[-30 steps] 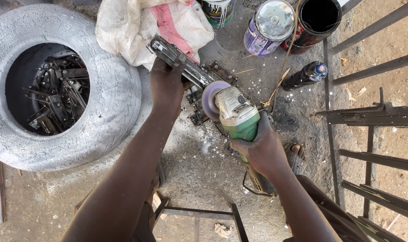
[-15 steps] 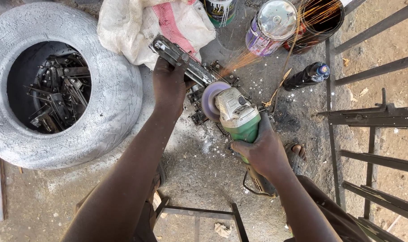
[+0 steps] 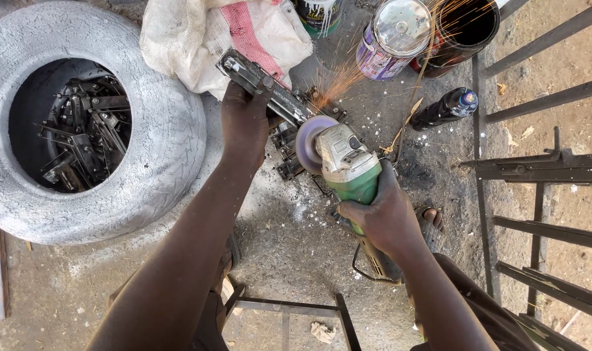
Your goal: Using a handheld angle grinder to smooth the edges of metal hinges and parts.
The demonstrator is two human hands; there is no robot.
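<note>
Grinding a metal bar (image 3: 270, 91) with a grinder (image 3: 344, 166), sparks (image 3: 338, 78) flying.

I am holding the bar in my left hand (image 3: 247, 123), fingers closed tight round its middle, arm reaching straight forward; the bar is lying aslant over the ground, just beside the sack (image 3: 224, 39). My right hand (image 3: 380, 218) is wrapping fully round the grinder's green body, wrist bent inward, pressing the disc (image 3: 311, 140) against the bar's near end. Judging by the sparks, the cut is under way, not finished. More metal pieces are sitting inside the tyre (image 3: 172, 143), and some are lying under the disc. Paint cans (image 3: 393, 36) are standing beyond.
</note>
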